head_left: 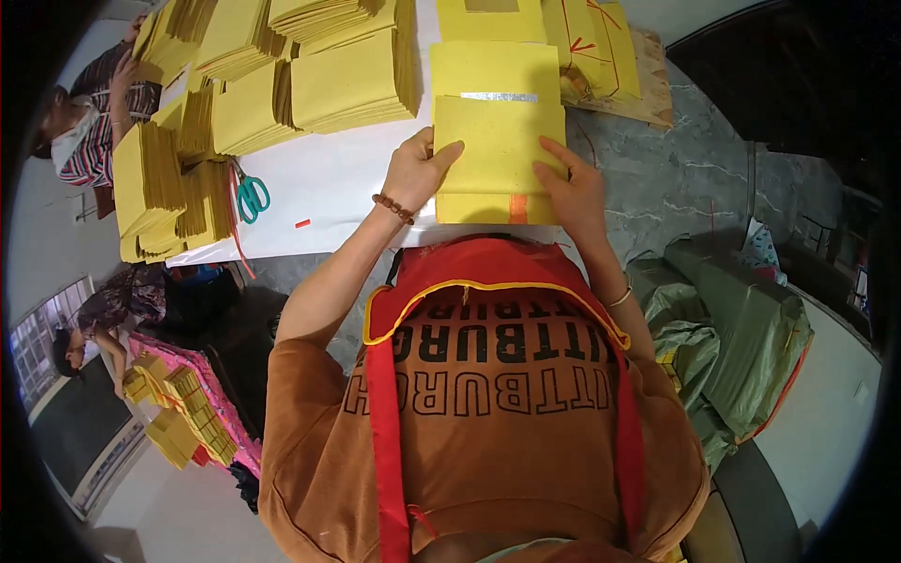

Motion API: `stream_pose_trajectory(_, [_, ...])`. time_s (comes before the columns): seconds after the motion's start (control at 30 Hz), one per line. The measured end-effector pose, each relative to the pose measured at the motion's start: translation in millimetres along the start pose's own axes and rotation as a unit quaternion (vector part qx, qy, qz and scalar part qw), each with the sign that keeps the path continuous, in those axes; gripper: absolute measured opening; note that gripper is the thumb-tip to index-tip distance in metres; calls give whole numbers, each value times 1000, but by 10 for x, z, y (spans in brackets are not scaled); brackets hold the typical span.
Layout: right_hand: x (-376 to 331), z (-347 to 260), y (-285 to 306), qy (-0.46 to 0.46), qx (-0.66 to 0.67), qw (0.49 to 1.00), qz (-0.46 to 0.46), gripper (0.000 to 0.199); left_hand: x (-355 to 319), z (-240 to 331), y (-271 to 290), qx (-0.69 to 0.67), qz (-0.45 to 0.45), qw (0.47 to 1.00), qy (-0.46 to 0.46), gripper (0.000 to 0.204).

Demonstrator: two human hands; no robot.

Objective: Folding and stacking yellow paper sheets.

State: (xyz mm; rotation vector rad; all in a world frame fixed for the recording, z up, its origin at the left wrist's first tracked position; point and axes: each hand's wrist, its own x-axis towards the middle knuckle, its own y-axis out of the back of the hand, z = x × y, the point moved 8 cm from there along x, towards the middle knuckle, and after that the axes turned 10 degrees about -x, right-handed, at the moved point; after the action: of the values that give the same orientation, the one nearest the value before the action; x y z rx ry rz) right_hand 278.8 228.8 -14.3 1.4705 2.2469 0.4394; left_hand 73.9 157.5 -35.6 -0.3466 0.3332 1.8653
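Note:
Between my two hands, at the table's near edge, is yellow paper [502,155] with an orange patch near its lower edge. My left hand [419,172] grips its left side, thumb on top and the other fingers partly hidden. On the right edge, my right hand [571,185] pinches the paper with thumb and fingers. Directly beyond lies another yellow sheet [497,66], with a silver strip showing along the paper's top edge. How many layers I hold cannot be made out.
Fanned stacks of yellow paper [352,80] cover the white table's [324,178] left and back. Teal-handled scissors [251,197] and a small red piece [302,223] lie nearer. Red-tied yellow bundles [601,52] stand back right. Two people work at left. Green wrapped bales [741,328] sit at right.

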Motion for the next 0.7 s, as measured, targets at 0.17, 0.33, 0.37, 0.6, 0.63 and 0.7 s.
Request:
stream_pose_trajectory(0.17, [42, 118, -28, -6, -28, 1000, 1, 37, -247, 707, 32, 255, 107, 928, -248, 36])
stream_pose_trajectory(0.33, [64, 134, -45, 29, -26, 999, 9, 36, -392, 768, -697, 434, -71, 793, -421, 54])
stream_pose_trajectory(0.37, [62, 85, -27, 40, -28, 999, 11, 36, -303, 584, -740, 470, -89, 787, -388, 60])
stream_pose_trajectory(0.6, [-141, -250, 33, 85, -261, 961, 36, 44, -207, 359, -761, 517, -84, 769, -366, 64])
stream_pose_trajectory(0.63, [-267, -412, 19, 196, -351, 911, 89, 46, -210, 344, -761, 519, -85, 767, -366, 64])
stream_pose_trajectory(0.7, [-487, -452, -43, 306, -431, 837, 142, 49, -220, 328, -763, 523, -82, 765, -367, 64])
